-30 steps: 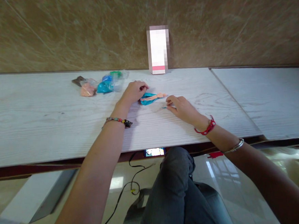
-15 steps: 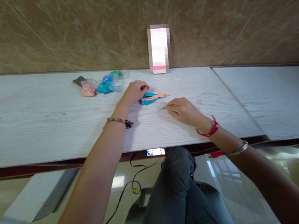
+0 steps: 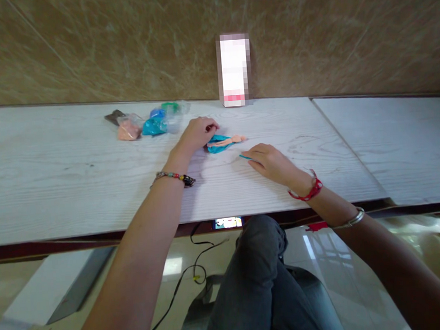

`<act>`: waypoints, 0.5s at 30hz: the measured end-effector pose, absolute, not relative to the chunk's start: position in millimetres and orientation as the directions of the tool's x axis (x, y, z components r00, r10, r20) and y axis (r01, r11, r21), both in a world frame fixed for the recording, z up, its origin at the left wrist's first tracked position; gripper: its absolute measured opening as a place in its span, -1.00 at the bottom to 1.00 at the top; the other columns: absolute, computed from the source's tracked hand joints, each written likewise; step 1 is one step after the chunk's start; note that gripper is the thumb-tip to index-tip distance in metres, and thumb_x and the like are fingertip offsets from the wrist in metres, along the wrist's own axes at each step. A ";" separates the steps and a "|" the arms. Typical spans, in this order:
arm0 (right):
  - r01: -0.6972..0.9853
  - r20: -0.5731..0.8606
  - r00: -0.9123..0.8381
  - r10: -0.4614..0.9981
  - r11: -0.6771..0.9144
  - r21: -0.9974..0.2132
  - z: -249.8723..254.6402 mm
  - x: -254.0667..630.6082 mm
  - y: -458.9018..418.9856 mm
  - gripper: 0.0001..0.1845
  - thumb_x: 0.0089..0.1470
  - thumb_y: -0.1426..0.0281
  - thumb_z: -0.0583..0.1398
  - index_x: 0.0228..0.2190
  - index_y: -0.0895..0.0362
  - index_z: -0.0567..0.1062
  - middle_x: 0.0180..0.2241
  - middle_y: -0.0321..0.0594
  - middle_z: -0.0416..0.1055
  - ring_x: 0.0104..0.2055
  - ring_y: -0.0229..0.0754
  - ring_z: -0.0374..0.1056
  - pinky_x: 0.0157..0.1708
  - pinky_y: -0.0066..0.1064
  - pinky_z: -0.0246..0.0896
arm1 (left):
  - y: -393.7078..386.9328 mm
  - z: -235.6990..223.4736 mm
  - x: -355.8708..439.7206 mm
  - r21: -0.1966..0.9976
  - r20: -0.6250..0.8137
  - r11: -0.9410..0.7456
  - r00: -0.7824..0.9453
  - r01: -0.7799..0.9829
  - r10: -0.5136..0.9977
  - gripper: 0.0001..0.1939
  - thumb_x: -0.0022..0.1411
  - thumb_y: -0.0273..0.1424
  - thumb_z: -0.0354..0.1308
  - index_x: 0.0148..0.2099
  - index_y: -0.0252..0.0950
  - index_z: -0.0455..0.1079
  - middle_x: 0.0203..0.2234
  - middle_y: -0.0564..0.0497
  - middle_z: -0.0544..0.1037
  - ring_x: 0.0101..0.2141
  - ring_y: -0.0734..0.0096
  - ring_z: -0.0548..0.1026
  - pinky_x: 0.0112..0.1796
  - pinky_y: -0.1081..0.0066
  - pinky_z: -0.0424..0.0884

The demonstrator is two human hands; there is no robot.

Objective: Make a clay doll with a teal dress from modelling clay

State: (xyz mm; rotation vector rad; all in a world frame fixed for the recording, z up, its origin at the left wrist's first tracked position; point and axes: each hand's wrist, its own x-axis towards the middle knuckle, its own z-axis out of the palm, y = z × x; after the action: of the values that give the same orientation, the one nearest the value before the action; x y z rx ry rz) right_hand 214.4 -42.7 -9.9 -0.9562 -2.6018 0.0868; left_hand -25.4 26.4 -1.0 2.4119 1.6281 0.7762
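Note:
A small peach-coloured clay figure (image 3: 237, 139) with blue clay (image 3: 219, 147) spread around its lower part lies on the white table. Against the figure's wide blue end rests my left hand (image 3: 200, 132), its fingers curled closed; whatever they may hold is hidden. My right hand (image 3: 267, 161) is low over the table, nearer to me and to the right of the figure. A thin blue clay strip (image 3: 245, 157) shows between its thumb and fingers, its far end sticking out to the left.
Bags of peach clay (image 3: 129, 130), blue clay (image 3: 154, 126) and green clay (image 3: 171, 107) lie at the back left beside a dark brown one (image 3: 114, 117). A blurred-out upright panel (image 3: 234, 68) leans on the wall. Below the table edge, a lit screen (image 3: 227, 222) shows.
My right fingers have shifted slightly away from me, and more of the blue strip now shows. My left hand and the figure stay in place.

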 end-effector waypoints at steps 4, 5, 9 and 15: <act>0.591 0.349 -0.702 0.621 0.781 -0.201 -13.6 215.4 -39.7 -0.68 0.16 0.49 0.04 -0.11 0.19 0.50 -0.19 -0.09 0.50 -0.12 -0.11 0.34 -0.12 -0.28 0.23 | 27.7 -2.5 -25.9 0.366 0.356 -0.424 0.296 0.829 0.886 -0.69 0.12 -0.46 -0.06 -0.22 -0.36 0.50 -0.30 -0.06 0.57 -0.26 0.33 0.46 -0.14 0.35 0.34; 0.588 0.353 -0.704 0.616 0.785 -0.196 -13.7 215.5 -39.4 -0.69 0.16 0.49 0.04 -0.14 0.19 0.52 -0.21 -0.09 0.50 -0.14 -0.12 0.34 -0.14 -0.28 0.23 | 28.0 -2.8 -26.0 0.363 0.356 -0.424 0.297 0.830 0.886 -0.70 0.11 -0.46 -0.05 -0.23 -0.36 0.50 -0.30 -0.05 0.57 -0.26 0.33 0.46 -0.14 0.35 0.34; 0.606 0.352 -0.723 0.594 0.791 -0.091 -10.5 214.2 -41.4 -0.70 0.20 0.46 0.02 -0.29 0.18 0.56 -0.25 -0.05 0.50 -0.20 -0.10 0.34 -0.22 -0.25 0.20 | 28.5 -2.9 -25.9 0.366 0.355 -0.418 0.290 0.832 0.889 -0.71 0.11 -0.47 -0.04 -0.24 -0.36 0.50 -0.31 -0.05 0.57 -0.27 0.34 0.46 -0.15 0.36 0.34; 0.640 0.360 -0.724 0.589 0.768 0.030 -8.4 212.4 -44.6 -0.69 0.21 0.45 0.00 -0.30 0.19 0.55 -0.21 -0.04 0.49 -0.20 -0.09 0.31 -0.27 -0.24 0.12 | 28.2 -2.4 -25.4 0.366 0.355 -0.421 0.293 0.830 0.887 -0.71 0.12 -0.49 -0.05 -0.24 -0.38 0.50 -0.29 -0.07 0.57 -0.25 0.33 0.46 -0.12 0.36 0.33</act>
State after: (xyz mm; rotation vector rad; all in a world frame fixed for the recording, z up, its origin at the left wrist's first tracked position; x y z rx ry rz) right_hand 212.4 -44.6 -8.4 -0.9447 -2.6335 -0.2169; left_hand -25.4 28.2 -2.4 2.4346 1.6238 0.7852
